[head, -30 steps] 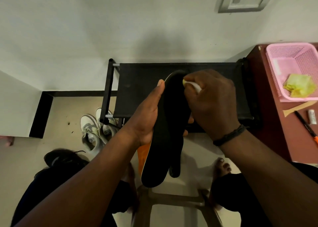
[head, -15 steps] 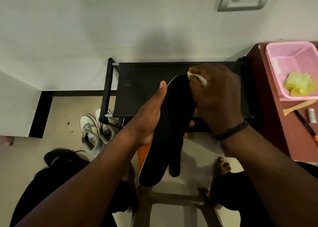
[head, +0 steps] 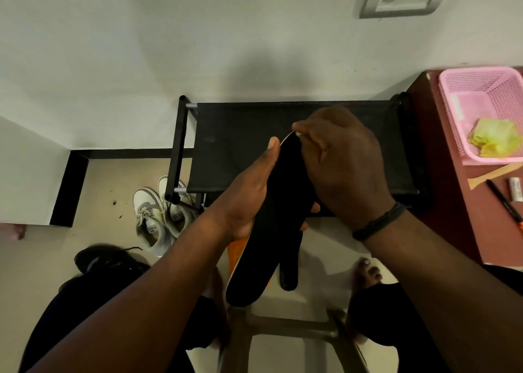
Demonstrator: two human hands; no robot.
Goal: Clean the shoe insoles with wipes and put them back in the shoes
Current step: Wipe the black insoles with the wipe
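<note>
My left hand (head: 249,200) holds a black insole (head: 263,248) with an orange underside, thumb along its left edge and fingertips showing on the right. A second black insole (head: 291,262) hangs behind it. My right hand (head: 342,163) is curled over the insole's top end and pinches a pale wipe (head: 297,135), of which only a sliver shows. A pair of white sneakers (head: 158,217) stands on the floor at the left under the rack. A black shoe (head: 110,259) lies by my left knee.
A black shoe rack (head: 235,135) stands against the wall ahead. At right, a dark red table (head: 452,217) carries a pink basket (head: 458,109) holding used yellow-green wipes (head: 493,140), plus a pen (head: 503,203) and a wooden stick (head: 492,173). A stool frame (head: 283,327) sits below.
My right hand has slid the wipe up the insole towards its top end, and most of the wipe is now hidden under the fingers. The left hand has kept its hold.
</note>
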